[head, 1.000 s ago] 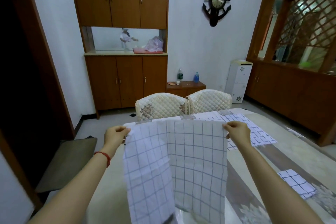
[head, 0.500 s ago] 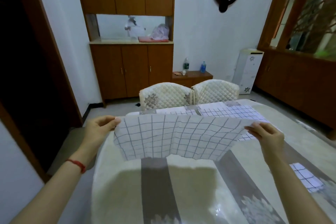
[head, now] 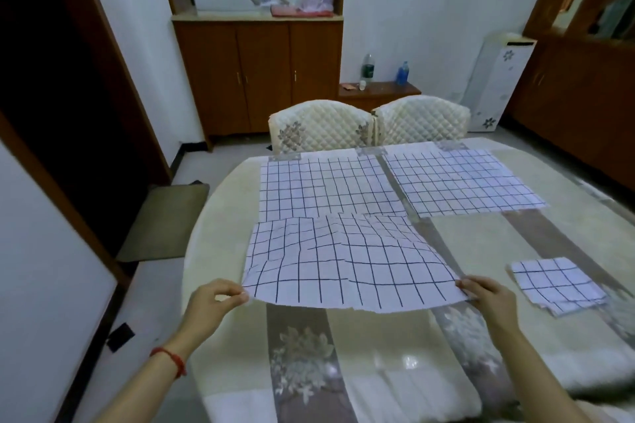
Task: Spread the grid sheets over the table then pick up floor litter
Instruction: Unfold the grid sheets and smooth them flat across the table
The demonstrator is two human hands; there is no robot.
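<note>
A white grid sheet [head: 347, 261] lies rumpled on the table [head: 220, 216], its near edge lifted. My left hand [head: 213, 299] pinches its near left corner. My right hand [head: 488, 295] pinches the near right corner. Two more grid sheets lie flat beyond it, one at the far middle [head: 323, 185] and one at the far right [head: 460, 182]. A folded stack of grid sheets [head: 556, 285] sits on the table at the right. A small dark scrap [head: 120, 336] lies on the floor to the left.
Two quilted chairs [head: 319, 127] stand at the table's far side. A brown mat [head: 165, 220] lies on the floor by a dark doorway. A wooden cabinet [head: 257, 72] and a low stand with bottles [head: 378, 89] line the back wall.
The sheet I held up in the air has come down and now lies spread on the table. My hands have moved apart and lowered. My view has tilted down.
</note>
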